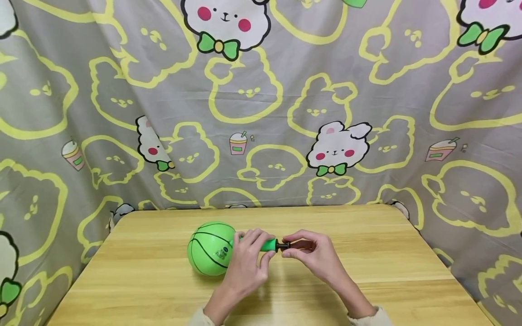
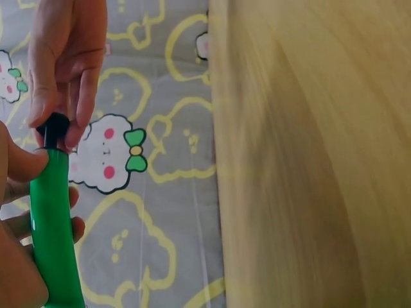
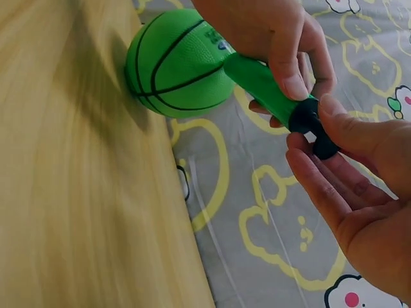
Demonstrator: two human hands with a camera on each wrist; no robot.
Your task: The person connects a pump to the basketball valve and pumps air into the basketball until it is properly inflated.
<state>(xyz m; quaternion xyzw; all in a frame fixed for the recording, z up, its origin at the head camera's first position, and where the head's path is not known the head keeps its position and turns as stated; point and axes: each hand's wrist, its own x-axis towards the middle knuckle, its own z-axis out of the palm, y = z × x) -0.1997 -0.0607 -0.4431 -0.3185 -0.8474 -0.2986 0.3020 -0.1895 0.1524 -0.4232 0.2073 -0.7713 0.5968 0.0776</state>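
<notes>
A green ball with black lines rests on the wooden table, left of both hands. My left hand grips the green barrel of a small hand pump, thumb and fingers curled round it. One end of the barrel meets the ball in the right wrist view; whether a needle sits in the ball is hidden. At the pump's other end, my right hand pinches the black handle between thumb and fingers. A short length of black rod shows between handle and barrel in the left wrist view.
The light wooden table spreads out beneath the hands. Behind it and at its sides hangs a grey curtain with yellow bear outlines. Pale sleeves cover the forearms near the table's front.
</notes>
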